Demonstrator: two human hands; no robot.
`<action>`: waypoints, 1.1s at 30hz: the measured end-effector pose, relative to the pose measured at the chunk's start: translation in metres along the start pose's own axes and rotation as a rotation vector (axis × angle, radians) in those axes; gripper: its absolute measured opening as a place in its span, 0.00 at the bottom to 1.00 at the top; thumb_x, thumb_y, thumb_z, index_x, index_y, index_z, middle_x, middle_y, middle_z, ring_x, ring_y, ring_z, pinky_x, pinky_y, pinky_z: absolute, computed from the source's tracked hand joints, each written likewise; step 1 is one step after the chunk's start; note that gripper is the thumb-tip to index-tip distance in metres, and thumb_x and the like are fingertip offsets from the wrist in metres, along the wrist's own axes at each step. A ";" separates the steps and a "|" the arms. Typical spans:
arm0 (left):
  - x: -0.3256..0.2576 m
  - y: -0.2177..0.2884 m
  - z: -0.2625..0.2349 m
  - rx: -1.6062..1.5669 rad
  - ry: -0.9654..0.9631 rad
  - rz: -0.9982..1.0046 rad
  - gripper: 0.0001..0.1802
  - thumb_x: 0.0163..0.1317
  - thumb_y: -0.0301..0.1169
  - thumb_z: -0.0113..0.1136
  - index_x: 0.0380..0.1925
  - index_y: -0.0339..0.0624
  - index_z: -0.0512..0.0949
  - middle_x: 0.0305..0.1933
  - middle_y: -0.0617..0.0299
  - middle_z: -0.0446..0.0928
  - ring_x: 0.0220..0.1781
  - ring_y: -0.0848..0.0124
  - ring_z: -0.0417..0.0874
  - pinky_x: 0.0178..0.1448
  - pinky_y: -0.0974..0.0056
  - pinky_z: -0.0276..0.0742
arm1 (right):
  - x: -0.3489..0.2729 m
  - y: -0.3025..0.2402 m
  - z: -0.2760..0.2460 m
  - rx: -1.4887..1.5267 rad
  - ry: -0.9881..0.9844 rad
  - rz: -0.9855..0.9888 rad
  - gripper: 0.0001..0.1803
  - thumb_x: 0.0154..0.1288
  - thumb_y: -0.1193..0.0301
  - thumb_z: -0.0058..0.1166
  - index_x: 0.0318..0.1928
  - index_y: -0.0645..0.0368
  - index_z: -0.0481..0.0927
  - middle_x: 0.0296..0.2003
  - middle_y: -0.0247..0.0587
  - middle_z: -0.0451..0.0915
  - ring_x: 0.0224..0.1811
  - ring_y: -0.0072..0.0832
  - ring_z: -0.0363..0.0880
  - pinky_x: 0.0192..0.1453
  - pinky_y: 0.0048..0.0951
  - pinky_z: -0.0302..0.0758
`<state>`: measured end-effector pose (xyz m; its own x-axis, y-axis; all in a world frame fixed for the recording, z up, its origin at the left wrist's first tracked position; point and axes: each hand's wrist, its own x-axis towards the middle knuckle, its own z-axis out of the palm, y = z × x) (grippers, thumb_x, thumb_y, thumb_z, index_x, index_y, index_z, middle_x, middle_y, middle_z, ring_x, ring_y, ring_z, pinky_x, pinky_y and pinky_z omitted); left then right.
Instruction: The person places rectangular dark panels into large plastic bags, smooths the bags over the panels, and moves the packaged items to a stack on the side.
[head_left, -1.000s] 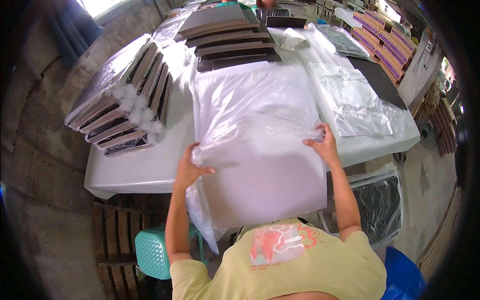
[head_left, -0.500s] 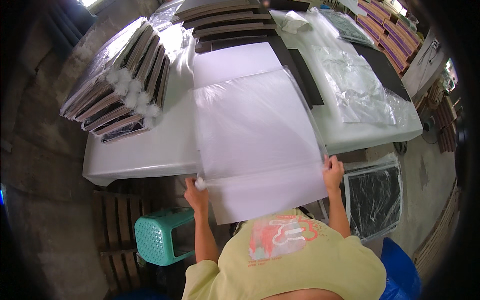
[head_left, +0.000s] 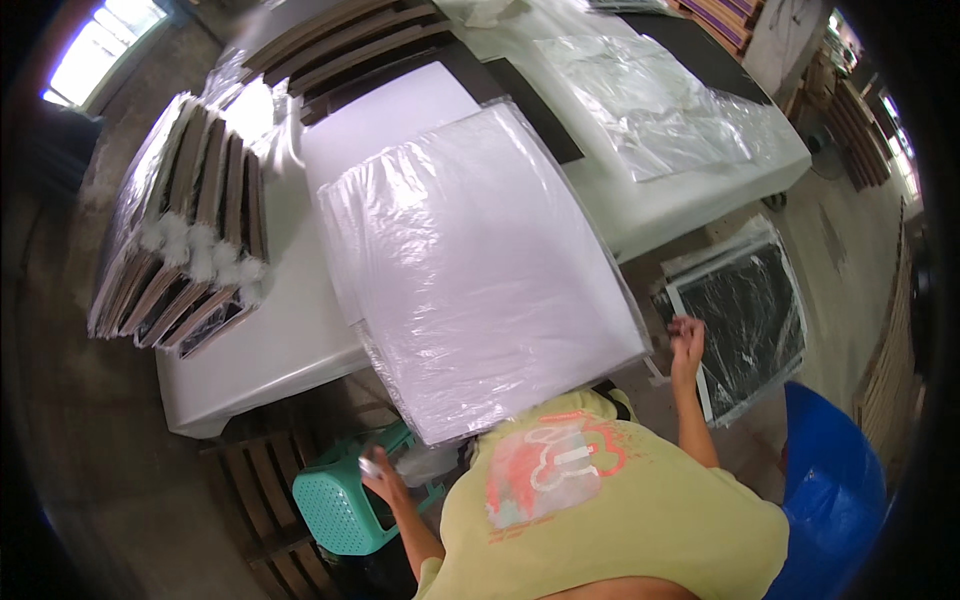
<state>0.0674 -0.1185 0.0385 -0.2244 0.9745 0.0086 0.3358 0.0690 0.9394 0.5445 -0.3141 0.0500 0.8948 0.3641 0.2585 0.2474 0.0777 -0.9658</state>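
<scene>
A large white board in a clear plastic bag (head_left: 480,280) lies tilted over the near edge of the white table (head_left: 270,340), its lower end overhanging toward my chest. Under it a second white sheet (head_left: 390,110) lies flat. My left hand (head_left: 378,472) is below the board's lower left corner, next to loose bag plastic; it is blurred, with something small and white at the fingers. My right hand (head_left: 686,340) is off the board's right corner, fingers spread and touching nothing.
Several bagged frames (head_left: 190,230) stand on edge at the table's left. Dark frames (head_left: 350,40) are stacked at the back, and loose clear plastic (head_left: 650,100) lies on the right. A bagged dark panel (head_left: 750,310), green stool (head_left: 340,500), wooden pallet (head_left: 260,490) and blue container (head_left: 830,480) are on the floor.
Both hands have come off the board's lower corners and dropped away. The bagged board now rests tilted on the table edge, and the view has swung.
</scene>
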 end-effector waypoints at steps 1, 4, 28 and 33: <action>0.015 0.018 0.009 0.063 0.057 -0.099 0.18 0.53 0.40 0.58 0.35 0.35 0.75 0.26 0.65 0.72 0.18 0.80 0.63 0.19 0.73 0.58 | 0.014 0.001 0.004 -0.133 0.014 0.110 0.11 0.57 0.67 0.47 0.39 0.58 0.68 0.33 0.33 0.72 0.32 0.22 0.70 0.37 0.21 0.65; 0.032 0.086 0.053 -0.192 -0.146 -0.249 0.17 0.53 0.42 0.59 0.30 0.37 0.74 0.21 0.68 0.69 0.16 0.83 0.61 0.17 0.74 0.51 | 0.060 -0.019 0.056 -0.294 -0.202 0.308 0.23 0.60 0.59 0.45 0.51 0.60 0.67 0.40 0.36 0.74 0.39 0.22 0.72 0.39 0.21 0.65; -0.029 0.115 0.212 0.232 -1.218 -0.122 0.21 0.61 0.44 0.47 0.32 0.34 0.77 0.15 0.71 0.63 0.20 0.82 0.62 0.23 0.72 0.57 | -0.106 0.120 -0.289 0.088 1.132 0.406 0.19 0.60 0.73 0.46 0.51 0.65 0.67 0.43 0.38 0.72 0.42 0.29 0.71 0.48 0.27 0.68; -0.026 0.120 0.235 0.335 -1.246 0.182 0.21 0.62 0.43 0.45 0.31 0.34 0.77 0.17 0.67 0.69 0.22 0.78 0.66 0.27 0.70 0.63 | -0.073 0.144 -0.293 -0.671 1.105 0.821 0.23 0.56 0.70 0.49 0.52 0.65 0.66 0.46 0.50 0.72 0.48 0.37 0.72 0.52 0.32 0.66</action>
<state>0.3282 -0.0855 0.0702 0.7821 0.5047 -0.3656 0.5225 -0.2111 0.8261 0.6237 -0.6011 -0.1020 0.6093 -0.7792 -0.1470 -0.5932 -0.3249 -0.7366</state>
